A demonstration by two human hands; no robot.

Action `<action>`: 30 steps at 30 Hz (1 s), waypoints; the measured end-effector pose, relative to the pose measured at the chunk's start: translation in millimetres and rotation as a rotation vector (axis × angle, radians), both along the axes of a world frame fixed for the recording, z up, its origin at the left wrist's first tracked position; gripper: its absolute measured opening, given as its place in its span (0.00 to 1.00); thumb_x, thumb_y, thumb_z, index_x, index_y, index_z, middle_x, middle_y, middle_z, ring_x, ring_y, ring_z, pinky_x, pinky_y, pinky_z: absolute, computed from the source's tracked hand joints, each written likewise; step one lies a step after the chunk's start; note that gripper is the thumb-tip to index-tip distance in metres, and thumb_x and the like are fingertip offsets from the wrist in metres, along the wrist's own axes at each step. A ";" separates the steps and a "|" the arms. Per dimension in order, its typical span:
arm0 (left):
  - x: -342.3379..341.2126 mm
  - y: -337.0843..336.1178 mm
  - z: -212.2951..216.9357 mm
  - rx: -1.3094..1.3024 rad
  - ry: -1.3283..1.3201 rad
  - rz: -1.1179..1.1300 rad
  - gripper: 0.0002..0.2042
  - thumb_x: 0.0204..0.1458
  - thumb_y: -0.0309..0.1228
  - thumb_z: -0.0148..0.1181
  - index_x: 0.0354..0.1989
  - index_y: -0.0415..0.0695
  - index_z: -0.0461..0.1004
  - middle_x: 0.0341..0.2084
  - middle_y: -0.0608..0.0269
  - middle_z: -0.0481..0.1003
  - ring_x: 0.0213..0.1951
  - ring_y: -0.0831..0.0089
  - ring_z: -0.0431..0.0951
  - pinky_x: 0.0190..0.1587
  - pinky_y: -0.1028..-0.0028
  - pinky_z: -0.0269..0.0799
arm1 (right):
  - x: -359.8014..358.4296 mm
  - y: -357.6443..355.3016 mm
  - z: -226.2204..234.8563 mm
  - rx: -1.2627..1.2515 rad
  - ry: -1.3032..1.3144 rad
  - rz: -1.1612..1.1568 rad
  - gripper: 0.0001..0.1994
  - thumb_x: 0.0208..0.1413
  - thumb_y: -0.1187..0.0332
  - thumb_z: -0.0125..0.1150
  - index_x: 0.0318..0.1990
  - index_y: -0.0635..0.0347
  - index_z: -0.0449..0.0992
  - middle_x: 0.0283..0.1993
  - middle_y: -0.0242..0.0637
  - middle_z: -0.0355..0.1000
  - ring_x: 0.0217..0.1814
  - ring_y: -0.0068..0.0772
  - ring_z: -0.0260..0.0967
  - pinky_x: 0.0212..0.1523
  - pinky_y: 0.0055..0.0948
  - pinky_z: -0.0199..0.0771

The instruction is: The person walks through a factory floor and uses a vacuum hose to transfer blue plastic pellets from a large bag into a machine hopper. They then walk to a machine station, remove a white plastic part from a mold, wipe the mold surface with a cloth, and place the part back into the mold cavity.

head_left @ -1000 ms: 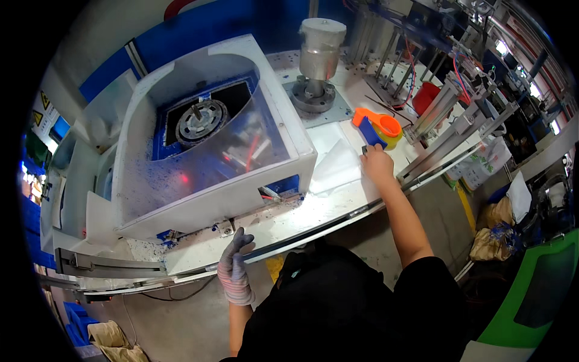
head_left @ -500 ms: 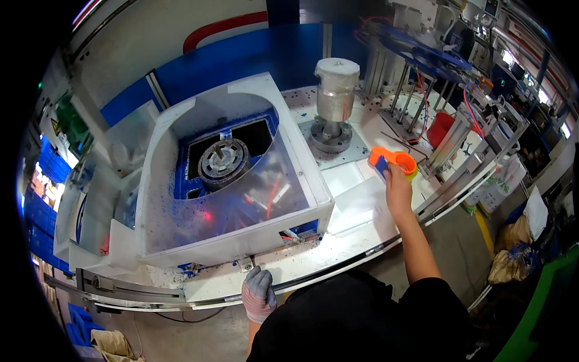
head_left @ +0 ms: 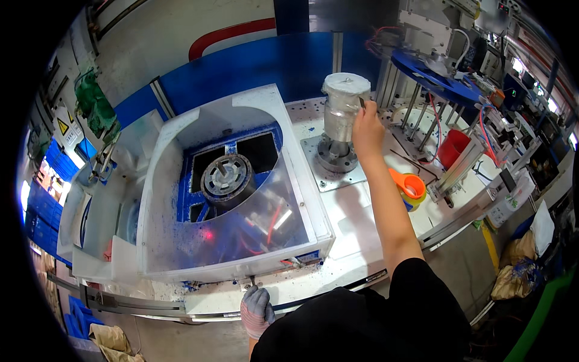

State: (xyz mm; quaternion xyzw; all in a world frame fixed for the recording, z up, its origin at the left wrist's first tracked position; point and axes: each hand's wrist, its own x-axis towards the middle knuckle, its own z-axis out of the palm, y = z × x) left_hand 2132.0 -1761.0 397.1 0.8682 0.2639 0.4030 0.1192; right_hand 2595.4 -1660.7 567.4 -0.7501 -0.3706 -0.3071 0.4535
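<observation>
My bare right hand (head_left: 368,130) is closed on a thin dark strip (head_left: 362,103) whose tip shows above the fingers; its kind is unclear. The hand is beside a silvery metal cylinder (head_left: 339,117) with a white wrapped top, standing on a round flanged base (head_left: 336,157). My left hand (head_left: 257,306), in a grey and pink glove, is closed at the bench's front edge, with a small thin metal piece (head_left: 253,280) sticking up from its fingers. To the right of my right forearm, an orange cup (head_left: 412,184) sits on a yellow container (head_left: 414,202).
A white box-shaped guard (head_left: 313,232) with a clear curved front surrounds a round slotted metal hub (head_left: 225,178). A blue disc (head_left: 434,78) on metal posts, a red cup (head_left: 453,148) and an aluminium frame (head_left: 464,166) stand at the right. A blue panel (head_left: 241,66) lines the back.
My right hand has left the orange cup and moved up and away to the metal cylinder, with the dark strip now in its fingers. The left hand stays at the bench edge.
</observation>
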 end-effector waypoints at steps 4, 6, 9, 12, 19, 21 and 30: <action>0.5 4.8 -3.4 -0.002 0.035 -0.004 0.21 0.32 0.20 0.56 0.41 0.41 0.71 0.39 0.52 0.74 0.43 0.47 0.73 0.48 0.55 0.68 | 4.4 0.7 -7.0 -0.065 -0.051 -0.057 0.07 0.59 0.68 0.47 0.42 0.58 0.61 0.36 0.46 0.74 0.32 0.55 0.72 0.29 0.49 0.71; 2.7 8.6 -3.5 0.018 0.053 0.010 0.20 0.32 0.20 0.56 0.41 0.41 0.71 0.39 0.52 0.74 0.42 0.47 0.73 0.48 0.54 0.68 | 10.2 6.7 -18.4 -0.106 -0.017 -0.052 0.07 0.59 0.69 0.48 0.42 0.57 0.62 0.35 0.45 0.74 0.31 0.55 0.72 0.28 0.48 0.71; -6.7 8.3 -7.3 -0.055 0.153 -0.031 0.18 0.32 0.21 0.57 0.38 0.40 0.71 0.36 0.51 0.74 0.40 0.48 0.74 0.48 0.53 0.69 | 6.1 -1.8 -36.8 -0.090 0.032 -0.013 0.06 0.58 0.69 0.48 0.41 0.57 0.62 0.33 0.46 0.74 0.31 0.55 0.72 0.27 0.47 0.70; -7.4 16.2 -12.0 -0.057 0.206 -0.054 0.16 0.32 0.24 0.57 0.35 0.39 0.71 0.33 0.50 0.75 0.39 0.48 0.74 0.48 0.53 0.69 | 6.2 -3.7 -22.0 0.037 0.015 0.064 0.06 0.59 0.68 0.48 0.41 0.56 0.61 0.33 0.46 0.74 0.31 0.55 0.72 0.27 0.48 0.70; -3.4 15.6 -8.6 0.004 0.178 -0.046 0.15 0.37 0.29 0.57 0.36 0.38 0.72 0.34 0.49 0.76 0.38 0.49 0.75 0.48 0.53 0.70 | 8.5 1.9 -31.0 -0.190 0.087 -0.050 0.07 0.60 0.68 0.47 0.43 0.56 0.61 0.30 0.48 0.74 0.30 0.54 0.72 0.27 0.48 0.69; -2.5 14.5 -7.0 0.009 0.185 -0.040 0.14 0.37 0.29 0.56 0.35 0.38 0.72 0.34 0.50 0.76 0.38 0.50 0.76 0.49 0.53 0.70 | 4.6 -7.7 -30.9 -0.118 0.087 0.012 0.07 0.60 0.68 0.47 0.43 0.57 0.61 0.30 0.49 0.74 0.30 0.55 0.72 0.28 0.49 0.69; 1.8 21.8 -6.2 -0.011 0.252 -0.049 0.14 0.36 0.29 0.56 0.35 0.38 0.72 0.35 0.49 0.75 0.41 0.52 0.75 0.50 0.54 0.69 | 6.7 -8.9 -19.8 -0.187 0.078 -0.013 0.08 0.59 0.68 0.47 0.44 0.58 0.60 0.28 0.49 0.73 0.29 0.56 0.72 0.28 0.50 0.69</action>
